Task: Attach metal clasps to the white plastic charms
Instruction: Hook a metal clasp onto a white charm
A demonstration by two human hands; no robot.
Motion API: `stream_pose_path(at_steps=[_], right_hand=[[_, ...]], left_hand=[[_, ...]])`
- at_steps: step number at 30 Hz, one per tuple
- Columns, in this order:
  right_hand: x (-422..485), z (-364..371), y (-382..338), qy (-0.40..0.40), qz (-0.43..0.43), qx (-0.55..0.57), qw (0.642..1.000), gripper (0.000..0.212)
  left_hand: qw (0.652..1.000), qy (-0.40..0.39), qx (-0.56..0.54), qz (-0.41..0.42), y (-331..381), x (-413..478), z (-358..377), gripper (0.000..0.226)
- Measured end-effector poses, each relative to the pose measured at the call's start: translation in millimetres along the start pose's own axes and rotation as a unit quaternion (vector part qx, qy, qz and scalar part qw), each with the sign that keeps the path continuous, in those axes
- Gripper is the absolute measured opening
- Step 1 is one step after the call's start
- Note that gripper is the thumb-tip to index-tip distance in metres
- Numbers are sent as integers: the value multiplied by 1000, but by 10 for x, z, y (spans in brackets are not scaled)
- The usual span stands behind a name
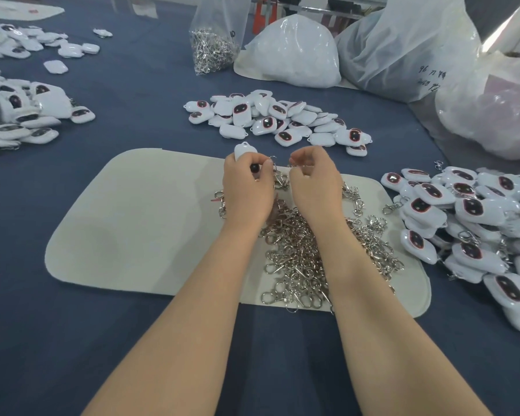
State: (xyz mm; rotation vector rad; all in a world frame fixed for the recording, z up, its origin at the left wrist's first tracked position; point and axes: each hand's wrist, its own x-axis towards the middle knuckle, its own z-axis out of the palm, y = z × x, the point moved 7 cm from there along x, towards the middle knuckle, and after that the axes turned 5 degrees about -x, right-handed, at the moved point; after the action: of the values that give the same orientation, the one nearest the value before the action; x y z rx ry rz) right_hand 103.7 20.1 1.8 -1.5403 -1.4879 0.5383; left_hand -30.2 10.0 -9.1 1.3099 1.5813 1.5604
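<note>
My left hand (246, 187) grips a white plastic charm (244, 150) whose loop end pokes up past the fingers, over the far edge of the pale mat (132, 223). My right hand (312, 181) is close beside it, fingertips pinching a small metal clasp (294, 166) level with the charm. Between the two hands a thin ring and chain show. A heap of loose metal clasps (309, 259) lies on the mat under my wrists.
Loose charms (279, 121) are piled beyond the mat, and charms with clasps (475, 223) are heaped at the right. More charm piles (21, 115) lie left. A clear bag of clasps (213, 49) and large plastic bags (403, 49) stand behind on the blue cloth.
</note>
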Motion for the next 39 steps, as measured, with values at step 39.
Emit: stream_pose_path(at_steps=[39], right_hand=[[-46,113,-157,-4,-94,4,996,14]], left_hand=[[999,-5,27,45,34,-19,26,9]])
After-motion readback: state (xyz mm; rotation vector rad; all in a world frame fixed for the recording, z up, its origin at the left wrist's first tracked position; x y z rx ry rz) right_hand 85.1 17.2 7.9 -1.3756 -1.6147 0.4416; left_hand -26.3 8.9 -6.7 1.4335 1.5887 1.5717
